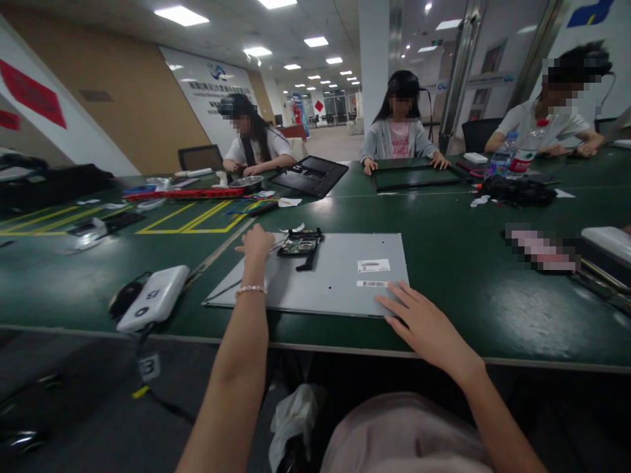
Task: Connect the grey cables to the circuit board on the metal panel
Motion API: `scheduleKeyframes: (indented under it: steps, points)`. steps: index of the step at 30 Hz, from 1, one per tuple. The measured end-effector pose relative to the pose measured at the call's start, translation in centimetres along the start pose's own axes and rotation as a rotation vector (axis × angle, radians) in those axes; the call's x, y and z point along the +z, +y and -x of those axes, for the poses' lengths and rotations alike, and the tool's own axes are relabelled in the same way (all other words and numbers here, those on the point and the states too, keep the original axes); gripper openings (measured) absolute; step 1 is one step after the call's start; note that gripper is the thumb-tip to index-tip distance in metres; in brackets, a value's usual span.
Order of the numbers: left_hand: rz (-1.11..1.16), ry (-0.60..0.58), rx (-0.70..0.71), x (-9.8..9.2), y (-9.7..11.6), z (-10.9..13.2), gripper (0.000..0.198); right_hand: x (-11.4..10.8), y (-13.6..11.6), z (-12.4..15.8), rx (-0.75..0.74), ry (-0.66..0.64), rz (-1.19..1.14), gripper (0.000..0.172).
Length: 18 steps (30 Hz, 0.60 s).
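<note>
The grey panel lies flat on the table, by its near edge; the left hand is at the panel's far left corner, its grip hidden behind the knuckles, so I cannot tell; the right hand lies flat on the panel's near right corner, grip wide and empty; a loose circuit board on the panel's far edge could, I judge, slide off if the panel tilts; a white box left of the panel crowds that side; co-workers sit well beyond the panel

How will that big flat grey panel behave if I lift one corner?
The flat grey panel looks thin and wide, so it may flex slightly. On the smooth green table it likely slides. The small circuit board atop could slip off.
</note>
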<state>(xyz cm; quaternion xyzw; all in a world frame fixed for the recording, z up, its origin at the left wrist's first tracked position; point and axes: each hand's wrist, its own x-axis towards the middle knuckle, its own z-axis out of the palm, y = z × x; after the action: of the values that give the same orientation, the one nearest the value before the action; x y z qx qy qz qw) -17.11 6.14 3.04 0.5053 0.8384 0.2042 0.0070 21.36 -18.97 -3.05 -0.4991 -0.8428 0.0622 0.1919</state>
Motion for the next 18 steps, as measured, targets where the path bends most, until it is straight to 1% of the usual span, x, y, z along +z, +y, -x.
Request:
scheduleKeyframes:
  steps: [2,4,6,9,13,16,18]
  points:
    - [-0.025,-0.021,-0.072,-0.2,-0.5,-0.1,0.051,0.0,0.3,0.4,-0.013,-0.005,0.002,0.043]
    - [-0.044,-0.023,-0.111,-0.3,-0.9,-0.1,0.048,0.0,0.7,0.6,-0.027,-0.013,-0.006,0.044]
    - [-0.038,-0.032,-0.123,-0.4,-1.0,-0.1,0.047,0.0,1.0,0.8,-0.043,-0.018,-0.024,0.044]
    - [-0.009,-0.076,-0.129,-0.3,-0.9,0.1,0.049,0.0,1.2,0.8,-0.059,-0.012,-0.045,0.044]
    - [0.003,-0.134,-0.164,-0.3,-0.8,0.1,0.048,-0.2,0.9,0.7,-0.042,-0.008,-0.054,0.043]
    - [0.019,-0.123,-0.176,-0.3,-1.1,-0.2,0.045,-0.6,0.5,0.4,-0.008,-0.018,-0.084,0.043]
    - [0.029,-0.122,-0.175,-0.2,-1.4,-0.5,0.043,-0.6,0.4,0.0,0.022,-0.001,-0.131,0.044]
